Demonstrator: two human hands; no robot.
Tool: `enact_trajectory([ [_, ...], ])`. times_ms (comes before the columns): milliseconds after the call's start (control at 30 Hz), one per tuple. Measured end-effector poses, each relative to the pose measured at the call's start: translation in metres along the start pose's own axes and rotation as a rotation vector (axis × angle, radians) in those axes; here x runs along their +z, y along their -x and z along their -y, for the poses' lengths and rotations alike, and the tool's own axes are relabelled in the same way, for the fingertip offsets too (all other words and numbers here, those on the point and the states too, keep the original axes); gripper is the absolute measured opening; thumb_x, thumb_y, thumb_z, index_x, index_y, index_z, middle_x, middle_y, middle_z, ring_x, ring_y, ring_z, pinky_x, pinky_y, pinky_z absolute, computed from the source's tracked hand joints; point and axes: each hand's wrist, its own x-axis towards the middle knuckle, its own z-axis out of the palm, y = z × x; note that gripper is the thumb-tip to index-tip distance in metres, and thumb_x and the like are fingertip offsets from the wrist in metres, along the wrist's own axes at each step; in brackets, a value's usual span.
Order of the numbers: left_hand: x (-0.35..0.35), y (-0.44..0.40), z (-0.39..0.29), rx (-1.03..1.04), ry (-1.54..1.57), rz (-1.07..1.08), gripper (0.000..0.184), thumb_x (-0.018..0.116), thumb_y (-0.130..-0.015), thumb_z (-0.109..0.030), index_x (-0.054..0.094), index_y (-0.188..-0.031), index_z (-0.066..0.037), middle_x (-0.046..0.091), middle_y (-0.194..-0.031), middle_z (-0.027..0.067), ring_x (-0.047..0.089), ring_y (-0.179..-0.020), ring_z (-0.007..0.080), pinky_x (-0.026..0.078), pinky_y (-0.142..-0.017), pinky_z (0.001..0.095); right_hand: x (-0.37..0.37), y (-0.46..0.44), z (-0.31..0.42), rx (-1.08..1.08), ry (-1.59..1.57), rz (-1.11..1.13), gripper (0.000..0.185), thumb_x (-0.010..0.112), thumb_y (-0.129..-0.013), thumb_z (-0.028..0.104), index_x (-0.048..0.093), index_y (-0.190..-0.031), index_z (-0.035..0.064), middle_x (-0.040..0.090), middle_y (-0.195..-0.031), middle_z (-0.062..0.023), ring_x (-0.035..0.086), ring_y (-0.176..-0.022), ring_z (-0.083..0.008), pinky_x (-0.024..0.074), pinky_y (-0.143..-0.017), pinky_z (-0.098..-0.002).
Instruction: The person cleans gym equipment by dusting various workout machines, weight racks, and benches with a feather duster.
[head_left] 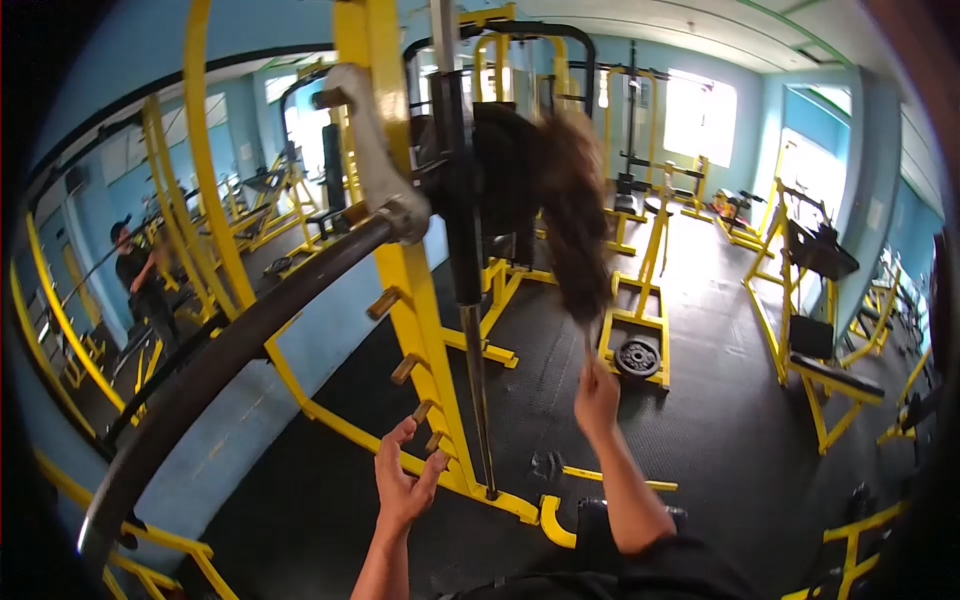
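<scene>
My right hand (597, 395) is closed around the thin handle of a feather duster (578, 225). The duster points upward, its brown feathers blurred by motion, beside the black sleeve (463, 200) on a vertical metal rod (477, 390). Lower down, my left hand (402, 490) has its fingers apart and holds nothing. Its fingertips are close to the short pegs (423, 412) on a yellow upright (412, 335); whether they touch cannot be made out. A dark bar (250, 335) runs from a grey hook-shaped bracket (370, 150) on the upright toward the lower left.
Yellow gym machines stand around the room, including a padded bench (835, 372) at the right. A weight plate (637, 357) rests low on a yellow frame ahead. A wall mirror (230, 190) at the left reflects a person (140, 275). Black rubber matting (700, 460) covers the floor.
</scene>
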Motion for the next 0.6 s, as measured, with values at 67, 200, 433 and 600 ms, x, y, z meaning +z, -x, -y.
enact_trajectory([
  [67, -0.01, 0.01, 0.011, -0.057, -0.016, -0.049, 0.053, 0.069, -0.076, -0.018, 0.049, -0.121, 0.001, 0.055, -0.117, 0.0167, 0.052, -0.11, 0.0254, 0.039, -0.096, 0.0378, 0.0, 0.086, -0.023, 0.122, -0.012, 0.081, 0.017, 0.052, -0.09, 0.007, 0.058, -0.102, -0.0032, 0.058, -0.081, -0.0199, 0.058, -0.07, -0.0292, 0.0435, -0.062, -0.033],
  [200, -0.023, 0.02, 0.019, -0.135, -0.069, -0.07, 0.051, 0.07, -0.075, -0.017, 0.051, -0.119, 0.0, 0.057, -0.111, 0.0179, 0.054, -0.107, 0.0306, 0.041, -0.094, 0.0398, -0.027, 0.207, -0.04, 0.232, 0.016, 0.3, 0.02, 0.059, -0.085, 0.005, 0.061, -0.104, -0.0006, 0.064, -0.087, -0.0212, 0.067, -0.08, -0.0286, 0.0491, -0.068, -0.0304],
  [433, 0.018, 0.004, 0.013, -0.115, 0.011, 0.152, 0.051, 0.068, -0.077, -0.016, 0.049, -0.121, 0.002, 0.056, -0.116, 0.0185, 0.052, -0.111, 0.0275, 0.039, -0.095, 0.0378, -0.032, 0.2, -0.032, 0.373, -0.048, 0.299, 0.02, 0.06, -0.084, 0.005, 0.06, -0.104, 0.0018, 0.059, -0.075, -0.0192, 0.062, -0.062, -0.0263, 0.045, -0.055, -0.0304],
  [600, 0.042, 0.001, 0.011, -0.099, 0.031, 0.32, 0.054, 0.068, -0.078, -0.018, 0.048, -0.123, 0.002, 0.055, -0.118, 0.019, 0.052, -0.111, 0.027, 0.038, -0.097, 0.0382, -0.054, 0.218, -0.029, 0.534, -0.061, 0.254, 0.017, 0.057, -0.088, 0.015, 0.06, -0.098, 0.0021, 0.057, -0.07, -0.0179, 0.058, -0.061, -0.031, 0.0435, -0.054, -0.0345],
])
